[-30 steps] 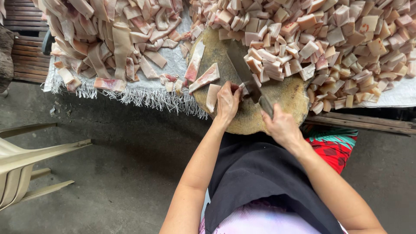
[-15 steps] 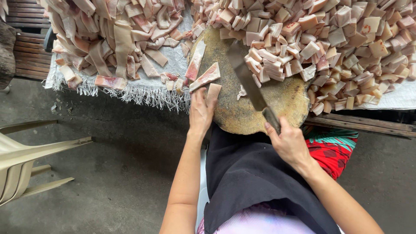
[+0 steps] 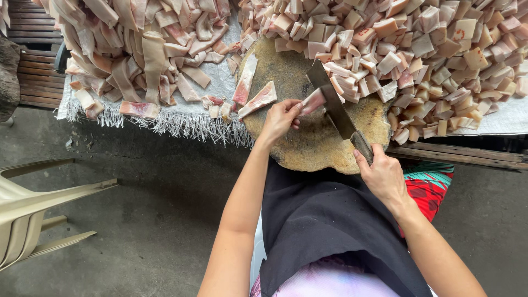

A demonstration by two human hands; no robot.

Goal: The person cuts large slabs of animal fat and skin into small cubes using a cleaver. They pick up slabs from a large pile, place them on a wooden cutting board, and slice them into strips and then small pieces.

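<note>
A round wooden chopping block (image 3: 313, 146) lies at the table's near edge. My left hand (image 3: 279, 117) pinches a pale pink strip of pork fat (image 3: 312, 102) and holds it against the cleaver's blade. My right hand (image 3: 383, 176) is closed around the handle of the cleaver (image 3: 334, 107), whose wide blade lies across the block. Two more strips (image 3: 252, 91) rest on the block's left side.
Long uncut strips (image 3: 137, 49) are heaped at the left on a fringed white cloth (image 3: 181, 122). Cut cubes (image 3: 429, 49) are piled at the right, spilling onto the block. A beige plastic chair (image 3: 33, 212) stands on the concrete floor at the lower left.
My left hand reached to the strips at the block's left, picked one up and carried it right to the cleaver. My right hand drew the cleaver back along the block.
</note>
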